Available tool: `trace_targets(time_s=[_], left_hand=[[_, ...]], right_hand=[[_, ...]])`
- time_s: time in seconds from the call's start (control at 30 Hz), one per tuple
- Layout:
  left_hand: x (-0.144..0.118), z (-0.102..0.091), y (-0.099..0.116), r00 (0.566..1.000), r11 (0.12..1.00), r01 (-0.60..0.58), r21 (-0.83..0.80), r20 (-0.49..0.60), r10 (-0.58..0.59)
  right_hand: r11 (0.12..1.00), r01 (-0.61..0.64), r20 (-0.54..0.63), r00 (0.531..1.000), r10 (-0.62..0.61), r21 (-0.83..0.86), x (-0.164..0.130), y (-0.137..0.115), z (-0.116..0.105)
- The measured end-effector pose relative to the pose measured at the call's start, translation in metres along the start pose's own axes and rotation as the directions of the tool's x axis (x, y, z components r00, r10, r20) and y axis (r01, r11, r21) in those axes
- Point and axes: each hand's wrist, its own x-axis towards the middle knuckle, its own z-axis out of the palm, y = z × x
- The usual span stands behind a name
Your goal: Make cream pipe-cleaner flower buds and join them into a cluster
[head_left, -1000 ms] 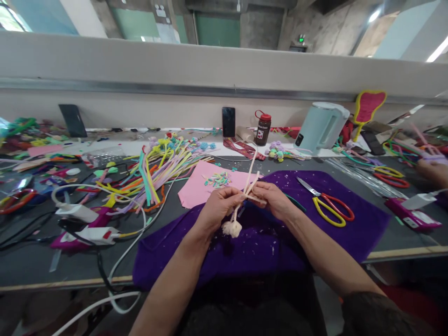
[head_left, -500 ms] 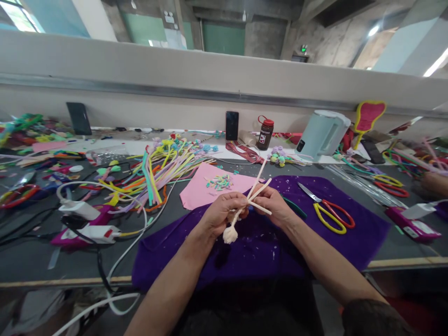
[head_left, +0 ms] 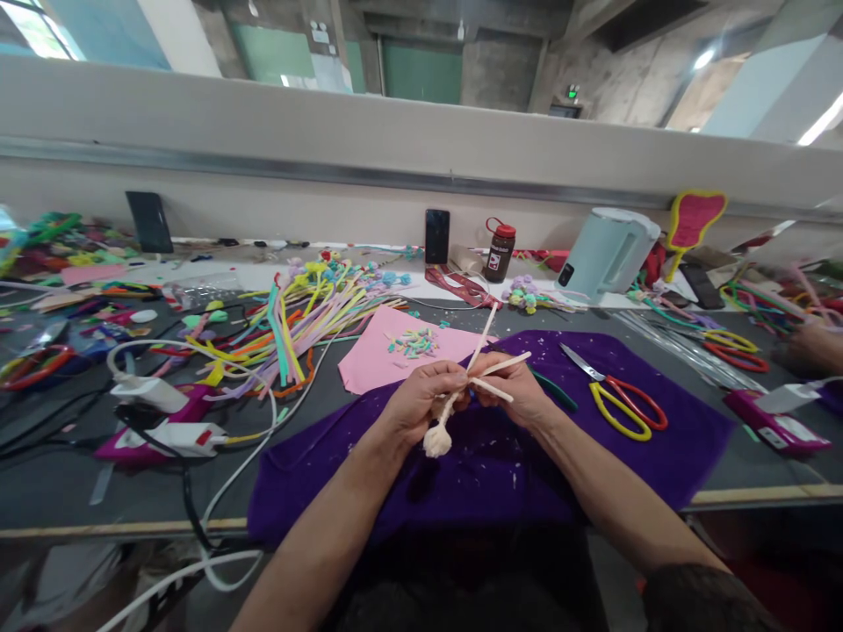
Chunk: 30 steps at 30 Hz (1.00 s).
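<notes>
My left hand (head_left: pixel 421 399) was closed on a cluster of cream pipe cleaners (head_left: pixel 484 364), pinching them where they crossed; a fuzzy coiled knob (head_left: pixel 437 441) hung from the lower end, just below that hand. My right hand (head_left: pixel 520 391) was closed on the loose stems beside the crossing, fingertips nearly touching those of the left. The work was held above the purple felt sheet (head_left: pixel 593 439), which lay on the grey tabletop (head_left: pixel 79 491).

Judged from this grip, the twist would go best with the left hand kept tight at the crossing and the right turning the free stems close to that point, so the wrap would stay snug and the knob would not unwind.

Red-and-yellow scissors (head_left: pixel 616 399) lay on the felt to the right; a pink sheet (head_left: pixel 375 355) with small pastel pieces lay just beyond my hands; a spread of coloured pipe cleaners (head_left: pixel 296 320) lay to the left.

A brown bottle (head_left: pixel 499 250) with a red cap bore a label too small to read; no other writing was legible.
</notes>
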Motion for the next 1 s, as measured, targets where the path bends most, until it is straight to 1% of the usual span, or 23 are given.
trace_targets(time_s=[0.23,0.37,0.43,0.53,0.6,0.63,0.7,0.73,0.77,0.83,0.9,0.93,0.97,1.0], left_hand=[[-0.001,0.001,0.001,1.0,1.0,-0.017,0.013,-0.008,0.017],[-0.001,0.001,0.001,0.999,1.0,-0.017,0.007,0.033,0.016],[0.0,0.002,0.0,0.999,0.999,-0.035,0.008,0.042,0.035],[0.0,0.005,-0.003,0.994,0.992,-0.108,0.065,0.0,0.108],[-0.001,0.006,-0.005,0.979,0.968,-0.19,0.165,-0.046,0.2],[-0.001,0.007,-0.006,0.964,0.943,-0.235,0.237,-0.068,0.257],[-0.003,0.008,-0.007,0.916,0.855,-0.318,0.41,-0.098,0.388],[-0.004,0.008,-0.008,0.883,0.788,-0.355,0.503,-0.097,0.46],[-0.005,0.008,-0.008,0.842,0.702,-0.392,0.595,-0.075,0.534],[-0.006,0.008,-0.007,0.744,0.484,-0.462,0.743,0.027,0.668],[-0.007,0.007,-0.006,0.656,0.272,-0.509,0.817,0.163,0.737],[-0.007,0.007,-0.005,0.628,0.197,-0.521,0.831,0.217,0.748],[-0.007,0.007,-0.005,0.615,0.151,-0.526,0.837,0.252,0.747],[-0.007,0.007,-0.004,0.617,0.131,-0.524,0.842,0.269,0.739]], right_hand=[[0.998,0.058,-0.032,0.998,-0.059,-0.037,0.001,0.001,-0.001],[0.991,0.122,-0.042,0.991,-0.125,-0.062,0.0,0.0,0.001],[0.986,0.149,-0.058,0.986,-0.153,-0.073,0.0,0.0,0.002],[0.986,0.157,-0.097,0.982,-0.162,-0.062,-0.001,0.001,0.006],[0.99,0.143,-0.124,0.982,-0.144,-0.019,-0.002,0.002,0.01],[0.991,0.13,-0.14,0.982,-0.127,0.013,-0.003,0.003,0.012],[0.991,0.096,-0.171,0.982,-0.08,0.092,-0.004,0.004,0.016],[0.988,0.078,-0.18,0.982,-0.053,0.137,-0.004,0.004,0.018],[0.982,0.059,-0.181,0.983,-0.025,0.181,-0.005,0.004,0.019],[0.966,0.011,-0.157,0.987,0.031,0.257,-0.005,0.005,0.02],[0.952,-0.039,-0.12,0.99,0.078,0.304,-0.005,0.004,0.02],[0.948,-0.054,-0.108,0.99,0.092,0.314,-0.005,0.004,0.019],[0.946,-0.061,-0.103,0.99,0.098,0.317,-0.005,0.003,0.019],[0.948,-0.059,-0.107,0.99,0.096,0.314,-0.005,0.002,0.018]])
